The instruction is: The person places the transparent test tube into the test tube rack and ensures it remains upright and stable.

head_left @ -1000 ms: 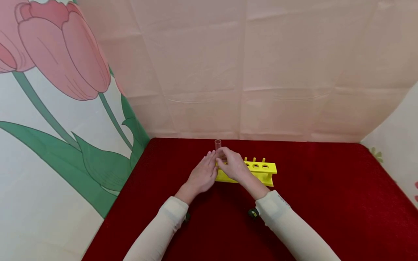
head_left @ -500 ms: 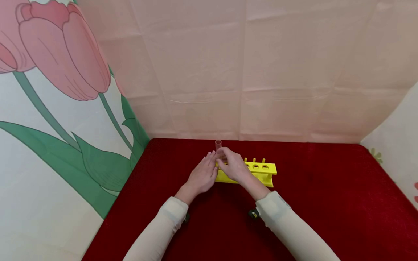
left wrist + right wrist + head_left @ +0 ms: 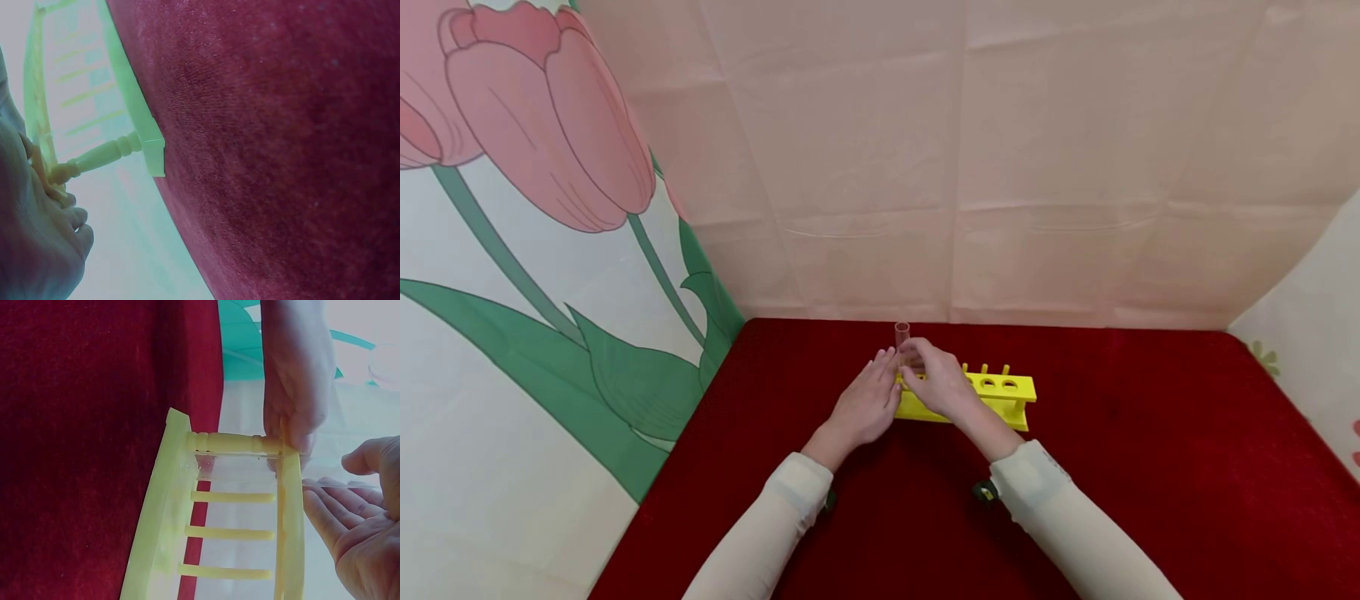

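A yellow test tube rack (image 3: 1013,387) stands on the red cloth. My left hand (image 3: 865,398) holds its left end; in the right wrist view, the left hand's (image 3: 300,381) thumb lies at the top rail. A clear test tube (image 3: 902,333) stands upright at the rack's left end, its lower part showing between the rails in the right wrist view. My right hand (image 3: 936,379) has its thumb and fingers about the tube's upper part, above the top rail. Its fingertips are partly hidden in the head view.
Red cloth (image 3: 1150,467) covers the table around the rack. Bare holes and several upright pegs run along the rack's right part. A pink curtain (image 3: 1037,208) hangs behind the table, and a tulip-patterned sheet (image 3: 542,275) hangs on the left.
Almost nothing differs. Both hands keep their places at the rack's left end, and the test tube still stands there.
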`<state>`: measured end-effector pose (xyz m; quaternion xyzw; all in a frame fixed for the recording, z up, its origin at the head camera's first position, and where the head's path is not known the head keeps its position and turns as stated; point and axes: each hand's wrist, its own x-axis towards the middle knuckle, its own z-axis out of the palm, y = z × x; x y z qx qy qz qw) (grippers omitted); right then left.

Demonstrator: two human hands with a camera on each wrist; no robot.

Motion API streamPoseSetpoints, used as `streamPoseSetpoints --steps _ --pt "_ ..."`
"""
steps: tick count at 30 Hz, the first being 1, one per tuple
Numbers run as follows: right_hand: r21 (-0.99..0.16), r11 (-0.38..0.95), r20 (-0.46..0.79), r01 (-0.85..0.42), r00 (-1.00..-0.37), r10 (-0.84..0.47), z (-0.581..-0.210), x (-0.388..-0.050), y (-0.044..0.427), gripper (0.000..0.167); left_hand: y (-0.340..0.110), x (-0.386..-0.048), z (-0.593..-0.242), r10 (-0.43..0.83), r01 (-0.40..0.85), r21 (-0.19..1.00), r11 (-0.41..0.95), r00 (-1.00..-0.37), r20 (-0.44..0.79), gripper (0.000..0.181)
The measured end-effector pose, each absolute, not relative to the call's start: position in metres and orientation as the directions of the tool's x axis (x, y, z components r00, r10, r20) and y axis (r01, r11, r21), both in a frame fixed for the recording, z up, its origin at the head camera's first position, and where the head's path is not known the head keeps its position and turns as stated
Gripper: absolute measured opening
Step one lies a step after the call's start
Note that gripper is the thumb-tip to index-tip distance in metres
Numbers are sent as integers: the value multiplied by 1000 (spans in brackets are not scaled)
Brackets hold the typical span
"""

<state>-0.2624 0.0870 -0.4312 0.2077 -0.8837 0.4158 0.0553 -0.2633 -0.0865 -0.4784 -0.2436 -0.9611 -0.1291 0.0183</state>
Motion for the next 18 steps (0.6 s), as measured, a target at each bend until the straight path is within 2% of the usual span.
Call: streamPoseSetpoints --steps 18 --pt "-718 566 280 -405 -913 -297 -428 -260 96 38 -87 -261 -477 467 479 246 843 -878 109 59"
